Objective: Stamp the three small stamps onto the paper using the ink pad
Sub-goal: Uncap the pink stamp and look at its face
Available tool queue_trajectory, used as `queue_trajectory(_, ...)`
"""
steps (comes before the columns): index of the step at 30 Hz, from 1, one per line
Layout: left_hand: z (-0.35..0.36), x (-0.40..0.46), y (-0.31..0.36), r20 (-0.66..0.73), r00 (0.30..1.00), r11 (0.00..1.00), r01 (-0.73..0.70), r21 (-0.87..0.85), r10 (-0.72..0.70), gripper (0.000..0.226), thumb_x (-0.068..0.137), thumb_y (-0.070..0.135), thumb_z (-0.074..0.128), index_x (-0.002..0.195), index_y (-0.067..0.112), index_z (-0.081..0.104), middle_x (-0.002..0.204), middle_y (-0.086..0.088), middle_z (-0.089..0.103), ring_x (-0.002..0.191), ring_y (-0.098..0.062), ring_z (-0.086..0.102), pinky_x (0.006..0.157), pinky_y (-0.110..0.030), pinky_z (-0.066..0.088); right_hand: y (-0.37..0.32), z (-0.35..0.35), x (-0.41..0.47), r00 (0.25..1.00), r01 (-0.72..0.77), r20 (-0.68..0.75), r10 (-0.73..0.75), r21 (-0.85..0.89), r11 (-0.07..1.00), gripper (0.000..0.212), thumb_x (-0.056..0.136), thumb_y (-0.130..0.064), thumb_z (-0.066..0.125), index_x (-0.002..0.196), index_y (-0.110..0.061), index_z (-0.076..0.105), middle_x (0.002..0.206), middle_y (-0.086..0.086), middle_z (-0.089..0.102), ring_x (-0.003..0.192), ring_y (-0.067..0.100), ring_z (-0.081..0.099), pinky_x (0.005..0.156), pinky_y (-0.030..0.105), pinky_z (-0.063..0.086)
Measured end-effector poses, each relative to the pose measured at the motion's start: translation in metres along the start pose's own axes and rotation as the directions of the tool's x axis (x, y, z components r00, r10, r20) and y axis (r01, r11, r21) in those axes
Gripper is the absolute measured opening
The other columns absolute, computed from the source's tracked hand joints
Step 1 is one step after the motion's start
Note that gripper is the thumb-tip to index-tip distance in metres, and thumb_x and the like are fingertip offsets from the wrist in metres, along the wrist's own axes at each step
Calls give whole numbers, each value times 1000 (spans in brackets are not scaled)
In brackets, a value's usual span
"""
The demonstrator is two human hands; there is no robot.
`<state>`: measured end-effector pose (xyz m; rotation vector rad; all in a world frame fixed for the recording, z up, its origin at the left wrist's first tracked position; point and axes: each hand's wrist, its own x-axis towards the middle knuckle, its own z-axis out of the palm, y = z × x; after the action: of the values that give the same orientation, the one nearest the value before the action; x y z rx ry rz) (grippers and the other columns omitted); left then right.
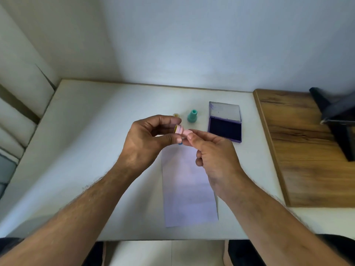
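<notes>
A small pink stamp (182,131) lies sideways in the air above the top of the white paper (189,187). My left hand (148,140) pinches its cap end and my right hand (211,148) pinches its handle end. A bit of a blue object (180,144) shows just under my left thumb. A teal stamp (192,116) stands upright on the table behind my hands. A small yellowish piece (176,115) sits left of it, partly hidden by my fingers. The ink pad (225,128) lies open at the right, its clear lid (225,109) folded back.
The white table (92,150) meets walls at the back and left. A wooden board (311,150) lies along the table's right side with a dark object (338,120) on it. The table's front edge runs just above my knees.
</notes>
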<state>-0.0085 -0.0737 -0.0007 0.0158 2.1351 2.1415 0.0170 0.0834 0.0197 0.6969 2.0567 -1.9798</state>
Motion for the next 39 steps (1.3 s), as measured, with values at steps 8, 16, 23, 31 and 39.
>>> queue_trajectory(8,-2,0,-6,54,998,996,-20,-92,24,40,70,-3,77,105,15,75,104,-4,77,102,-22,71,87,-31,56,1,-4,6,998,-49,55,43,101,994,9,89,-25,70,94,-21,76,81,1,79,51,8,50,52,22,48)
queue_trajectory(16,-2,1,-10,80,993,996,-87,6,86,40,74,3,78,111,18,74,108,-2,74,102,-19,70,92,-29,53,2,-2,17,962,-186,239,129,235,954,20,97,-18,58,100,-13,77,80,3,76,57,10,58,55,23,52)
queue_trajectory(23,-6,2,-12,56,989,987,-138,80,134,40,78,-1,75,114,15,72,109,-3,70,97,-16,70,85,-23,52,1,2,22,938,-250,310,153,305,919,20,91,-21,66,84,-8,79,74,8,73,55,11,58,54,22,53)
queue_trajectory(31,-9,1,-6,40,992,989,-126,81,123,35,74,14,79,105,29,74,100,7,76,85,-18,75,85,-32,57,-3,1,27,912,-302,368,180,310,901,25,85,-29,69,79,-7,80,67,7,70,54,10,61,54,21,54)
queue_trajectory(39,-10,1,-7,-6,994,993,-113,44,113,30,72,8,81,98,23,75,93,1,78,87,-19,75,79,-27,58,-2,3,31,931,-237,349,111,342,909,21,86,-16,69,95,2,75,70,9,72,59,13,64,60,23,57)
